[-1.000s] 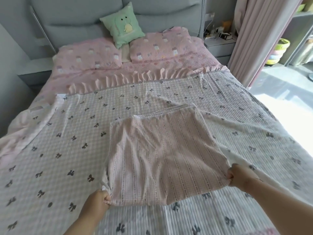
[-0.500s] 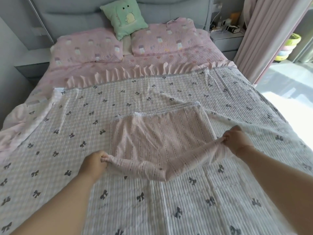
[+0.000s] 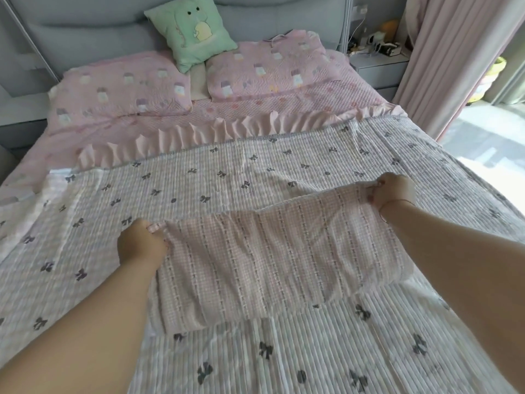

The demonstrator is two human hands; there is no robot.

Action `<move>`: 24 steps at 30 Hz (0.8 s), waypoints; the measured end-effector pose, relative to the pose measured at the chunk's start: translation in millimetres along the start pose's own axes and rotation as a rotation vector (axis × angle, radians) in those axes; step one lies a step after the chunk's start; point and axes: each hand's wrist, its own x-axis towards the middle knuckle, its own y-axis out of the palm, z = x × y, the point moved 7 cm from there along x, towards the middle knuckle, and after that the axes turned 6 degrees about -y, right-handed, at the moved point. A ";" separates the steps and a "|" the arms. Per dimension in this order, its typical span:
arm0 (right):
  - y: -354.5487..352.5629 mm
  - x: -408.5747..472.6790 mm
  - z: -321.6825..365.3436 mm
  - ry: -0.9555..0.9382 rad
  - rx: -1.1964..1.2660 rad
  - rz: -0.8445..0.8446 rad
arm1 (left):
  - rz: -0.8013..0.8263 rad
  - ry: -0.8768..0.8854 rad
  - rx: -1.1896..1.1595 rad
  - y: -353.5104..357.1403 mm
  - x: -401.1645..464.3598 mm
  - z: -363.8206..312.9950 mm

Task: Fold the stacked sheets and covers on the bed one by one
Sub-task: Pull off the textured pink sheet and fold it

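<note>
My left hand (image 3: 141,245) and right hand (image 3: 393,191) each pinch a corner of the pink checked cover (image 3: 264,260) stretched between them.

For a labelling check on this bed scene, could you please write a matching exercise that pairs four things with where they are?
Things
1. pink checked folded cover
2. green square cushion
3. white bow-print quilted sheet
4. pale pink curtain

Places
A. hanging at the right of the bed
B. leaning on the headboard between the pillows
C. gripped by the left hand and right hand
D. spread flat under the folded cover

Pairs: 1-C, 2-B, 3-D, 4-A
</note>
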 end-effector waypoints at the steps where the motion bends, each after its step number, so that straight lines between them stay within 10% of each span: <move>1: 8.2 6.2 1.2 0.019 0.040 -0.017 | -0.012 -0.014 -0.012 7.0 8.5 -1.6; 7: 60.4 8.8 21.8 -0.111 0.286 0.003 | -0.023 0.025 -0.047 48.7 22.6 -27.5; 16: 204.5 -150.3 85.6 -0.806 -0.335 0.569 | 0.329 0.890 0.642 213.8 -105.6 -33.1; 24: 227.4 -27.7 -11.3 -0.414 -0.597 0.567 | 0.346 0.400 0.777 229.1 9.1 28.7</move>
